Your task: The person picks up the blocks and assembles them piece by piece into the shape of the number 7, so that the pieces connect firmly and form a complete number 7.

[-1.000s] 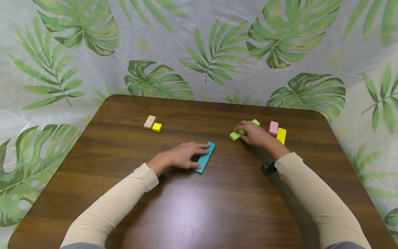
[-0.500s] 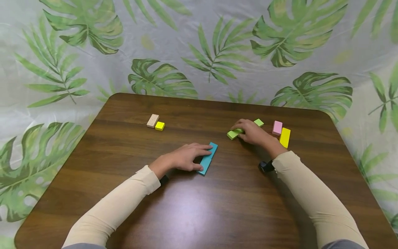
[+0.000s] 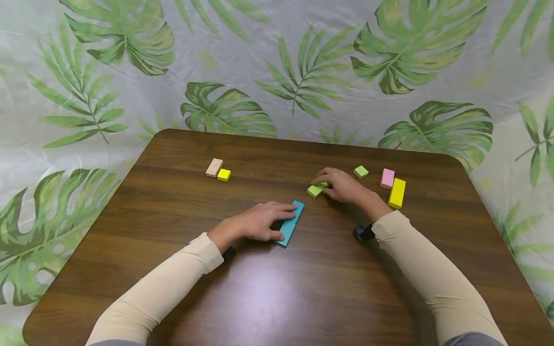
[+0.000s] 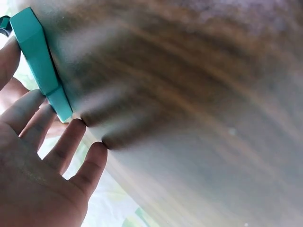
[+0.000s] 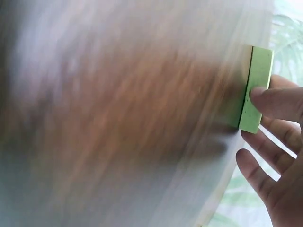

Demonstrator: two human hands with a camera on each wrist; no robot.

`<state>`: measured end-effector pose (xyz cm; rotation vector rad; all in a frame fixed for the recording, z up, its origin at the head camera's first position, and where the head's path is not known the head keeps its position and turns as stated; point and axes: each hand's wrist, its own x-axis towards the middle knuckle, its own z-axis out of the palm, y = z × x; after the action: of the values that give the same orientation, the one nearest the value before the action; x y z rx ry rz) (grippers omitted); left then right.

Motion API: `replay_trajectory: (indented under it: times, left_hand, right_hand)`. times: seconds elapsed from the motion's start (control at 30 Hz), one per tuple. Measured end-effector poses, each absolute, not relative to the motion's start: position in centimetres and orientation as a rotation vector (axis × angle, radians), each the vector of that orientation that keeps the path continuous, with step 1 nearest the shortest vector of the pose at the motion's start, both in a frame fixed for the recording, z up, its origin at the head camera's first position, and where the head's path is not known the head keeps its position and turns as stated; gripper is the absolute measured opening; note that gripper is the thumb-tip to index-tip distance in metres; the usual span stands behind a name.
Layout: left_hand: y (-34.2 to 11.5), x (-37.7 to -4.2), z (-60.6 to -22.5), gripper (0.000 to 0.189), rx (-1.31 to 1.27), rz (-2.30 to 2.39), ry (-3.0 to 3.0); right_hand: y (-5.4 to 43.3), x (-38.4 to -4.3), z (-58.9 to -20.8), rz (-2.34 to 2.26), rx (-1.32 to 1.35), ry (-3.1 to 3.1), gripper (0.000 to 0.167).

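Two teal wooden blocks (image 3: 289, 227) lie end to end near the table's middle, with a small step where they meet. My left hand (image 3: 261, 222) touches them, thumb at the near block and straight fingers at the far one. In the left wrist view the teal blocks (image 4: 35, 52) have the thumb and fingertips along one side. My right hand (image 3: 342, 185) pinches a light green block (image 3: 316, 190) between thumb and fingers, low over the table. The right wrist view has the thumb across this green block (image 5: 257, 80). A smaller green block (image 3: 361, 171) lies apart behind the right hand.
A pink block (image 3: 387, 178) and a longer yellow block (image 3: 396, 193) sit close together at the right. At the back left a plain wood block (image 3: 214, 167) lies beside a small yellow block (image 3: 223, 175). A leaf-print cloth (image 3: 233, 108) hangs behind the brown table (image 3: 259, 154).
My right hand has slid the longer green block left, away from the smaller green block, which stays behind. The left hand stays at the teal blocks. The head view has shifted slightly.
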<state>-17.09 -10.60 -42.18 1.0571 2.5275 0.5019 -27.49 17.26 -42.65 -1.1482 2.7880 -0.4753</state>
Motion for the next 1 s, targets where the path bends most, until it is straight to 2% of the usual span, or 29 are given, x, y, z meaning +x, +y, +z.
replay_trajectory:
  times: [1.0]
  left_hand:
    - [-10.7,-17.1,-42.2,0.065,1.046,0.536,2.521]
  right_hand:
    - [14.2,-25.8,-42.4,-0.480,-1.221,2.675,0.033]
